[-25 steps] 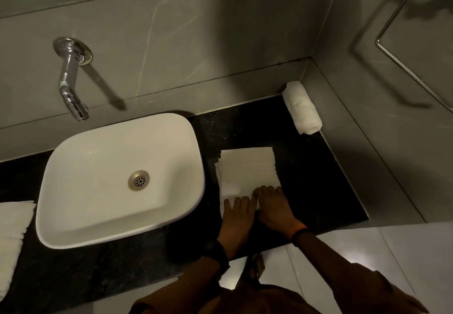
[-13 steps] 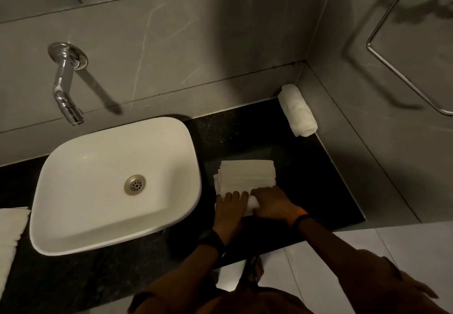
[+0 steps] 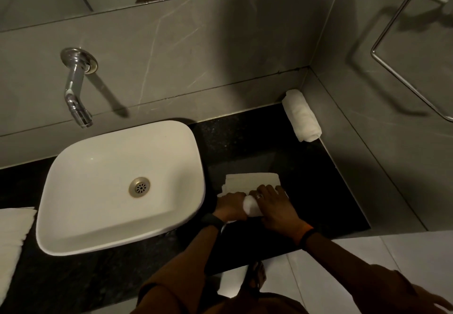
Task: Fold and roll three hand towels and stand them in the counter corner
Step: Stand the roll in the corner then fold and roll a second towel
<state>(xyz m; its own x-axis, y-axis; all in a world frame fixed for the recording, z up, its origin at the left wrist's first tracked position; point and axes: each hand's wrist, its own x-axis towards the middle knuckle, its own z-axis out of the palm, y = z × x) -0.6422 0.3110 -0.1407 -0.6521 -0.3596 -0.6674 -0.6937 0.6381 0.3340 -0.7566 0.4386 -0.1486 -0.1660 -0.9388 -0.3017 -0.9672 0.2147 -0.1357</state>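
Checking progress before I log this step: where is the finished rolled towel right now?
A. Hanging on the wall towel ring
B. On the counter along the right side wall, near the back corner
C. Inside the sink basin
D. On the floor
B: the rolled towel lies on the black counter along the right side wall by the back corner, while both hands roll another towel.

Counter [image 3: 245, 142]: I see the basin [image 3: 117, 191] at left.
Tap [image 3: 76, 90]: behind the basin.
Corner: rolled towel [image 3: 302, 115] against the walls.
Front: my hands on a half-rolled towel [image 3: 252, 181].
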